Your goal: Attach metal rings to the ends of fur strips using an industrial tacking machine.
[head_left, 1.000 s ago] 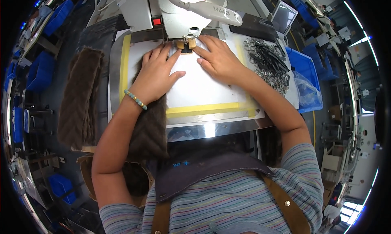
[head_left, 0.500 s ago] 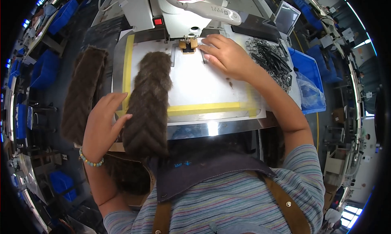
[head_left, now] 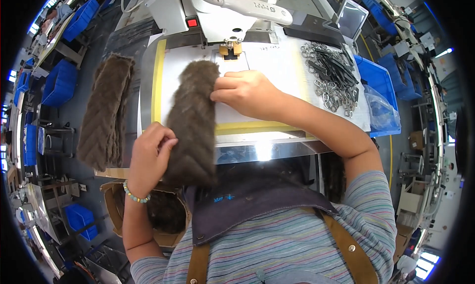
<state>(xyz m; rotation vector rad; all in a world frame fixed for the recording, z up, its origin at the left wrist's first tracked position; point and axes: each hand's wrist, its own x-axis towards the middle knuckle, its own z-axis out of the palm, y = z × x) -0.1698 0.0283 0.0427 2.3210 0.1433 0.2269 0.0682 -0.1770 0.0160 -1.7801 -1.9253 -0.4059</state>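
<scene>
A long brown fur strip (head_left: 193, 118) lies lengthwise on the white sheet, its near end over the table's front edge. At its left edge my left hand (head_left: 152, 153) is closed, fingers curled and thumb against the fur. My right hand (head_left: 247, 93) pinches the strip's right edge near the upper part; its fingertips are partly hidden. Beyond the strip's far end, the sewing machine's yellow-brown clamp (head_left: 230, 50) frames a small dark piece on the sheet.
More fur strips (head_left: 106, 113) lie stacked at the left. Metal clasps with dark straps (head_left: 336, 76) are heaped at the right, beside a blue bin (head_left: 378, 81) with a plastic bag. Below my left arm sits a cardboard box (head_left: 116, 207) holding dark fur.
My right hand has come from beside the clamp down to the strip's right edge. The left hand has moved right and curled its fingers. The fur strip has shifted slightly right.
</scene>
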